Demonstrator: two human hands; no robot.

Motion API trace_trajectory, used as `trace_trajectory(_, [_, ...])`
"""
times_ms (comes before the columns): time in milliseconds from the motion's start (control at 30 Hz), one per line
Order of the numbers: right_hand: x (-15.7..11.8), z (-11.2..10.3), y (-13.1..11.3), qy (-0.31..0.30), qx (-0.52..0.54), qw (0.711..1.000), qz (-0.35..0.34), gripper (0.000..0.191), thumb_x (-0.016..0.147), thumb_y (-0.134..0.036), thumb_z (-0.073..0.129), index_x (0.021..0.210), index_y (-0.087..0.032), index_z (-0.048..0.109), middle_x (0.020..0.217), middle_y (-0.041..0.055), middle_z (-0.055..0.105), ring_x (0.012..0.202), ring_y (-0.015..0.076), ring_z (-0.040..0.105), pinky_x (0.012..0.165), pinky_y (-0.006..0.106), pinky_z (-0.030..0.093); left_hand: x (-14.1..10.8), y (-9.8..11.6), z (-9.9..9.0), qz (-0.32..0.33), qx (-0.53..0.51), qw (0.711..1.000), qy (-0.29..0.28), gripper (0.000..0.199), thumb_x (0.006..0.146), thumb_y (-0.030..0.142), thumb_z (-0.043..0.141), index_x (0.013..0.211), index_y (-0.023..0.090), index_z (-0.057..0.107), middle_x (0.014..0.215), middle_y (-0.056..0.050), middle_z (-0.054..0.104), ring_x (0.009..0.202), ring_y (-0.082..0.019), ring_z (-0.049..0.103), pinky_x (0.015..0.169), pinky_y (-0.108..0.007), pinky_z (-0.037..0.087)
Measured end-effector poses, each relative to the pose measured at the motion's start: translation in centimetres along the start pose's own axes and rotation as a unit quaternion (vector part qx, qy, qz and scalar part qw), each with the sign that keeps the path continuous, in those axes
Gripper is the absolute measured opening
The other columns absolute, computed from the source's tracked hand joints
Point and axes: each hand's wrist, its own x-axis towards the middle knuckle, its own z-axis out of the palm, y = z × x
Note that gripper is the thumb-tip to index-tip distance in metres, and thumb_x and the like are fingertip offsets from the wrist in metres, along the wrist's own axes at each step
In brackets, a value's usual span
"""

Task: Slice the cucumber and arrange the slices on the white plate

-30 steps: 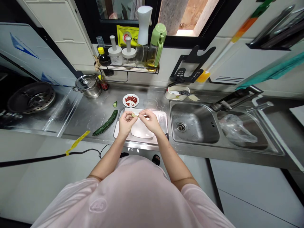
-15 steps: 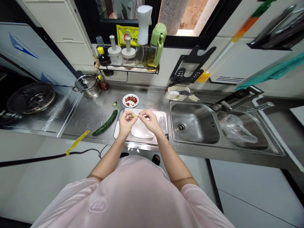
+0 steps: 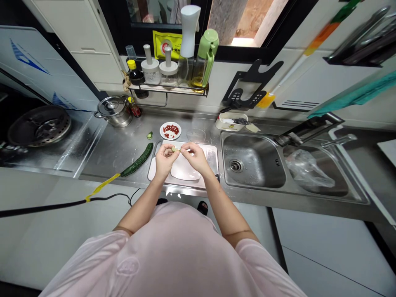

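on my feed the room is bright, brightest at the lower edge of the window (image 3: pixel 243 42). glare streaks the bench (image 3: pixel 102 152) and glints in the sink (image 3: pixel 253 159), while the area around the pan (image 3: pixel 32 121) falls dark. the wide lens stretches the edges; the utensil rack (image 3: pixel 359 41) looks smeared. mid-frame, the pale piece (image 3: pixel 174 149) is too small for me to read.

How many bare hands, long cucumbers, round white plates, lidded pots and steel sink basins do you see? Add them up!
Bare hands: 2
Long dark-green cucumber: 1
Round white plate: 1
Silver lidded pot: 1
Steel sink basins: 2
Total: 7
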Motion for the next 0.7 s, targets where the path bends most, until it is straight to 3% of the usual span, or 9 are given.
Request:
trace_trajectory(300, [0.3,-1.3,1.0,-0.032,-0.019,0.999,0.033,0.023,0.081,-0.040,0.056,0.078,-0.019,0.064,0.084,0.0035,0.065,0.083,0.0168,0.059,0.068,0.027,0.046,0.4,-1.3,0.0,-0.033,-0.015,0.999,-0.019,0.033,0.063,0.032,0.077,0.086,0.018,0.058,0.077,0.001,0.062,0.069,-0.008,0.059,0.067,-0.021,0.046])
trace_trajectory(467, [0.6,-2.9,2.4,-0.110,-0.028,0.991,0.074,0.024,0.079,-0.039,0.055,0.074,-0.017,0.063,0.071,0.0011,0.064,0.066,0.0134,0.056,0.062,0.025,0.043,0.8,-3.4,-0.1,-0.087,-0.016,0.996,-0.028,0.030,0.064,0.032,0.076,0.084,0.017,0.059,0.068,0.003,0.059,0.062,-0.007,0.055,0.062,-0.019,0.043])
trace_trajectory(700, [0.8,-4.1,6.1,-0.172,-0.111,0.972,0.112,0.024,0.074,-0.039,0.058,0.068,-0.016,0.062,0.062,-0.0015,0.059,0.059,0.0112,0.050,0.058,0.023,0.037,0.8,-6.8,0.1,-0.133,0.017,0.989,-0.056,0.035,0.059,0.032,0.077,0.086,0.016,0.062,0.063,0.004,0.059,0.060,-0.008,0.056,0.062,-0.021,0.043])
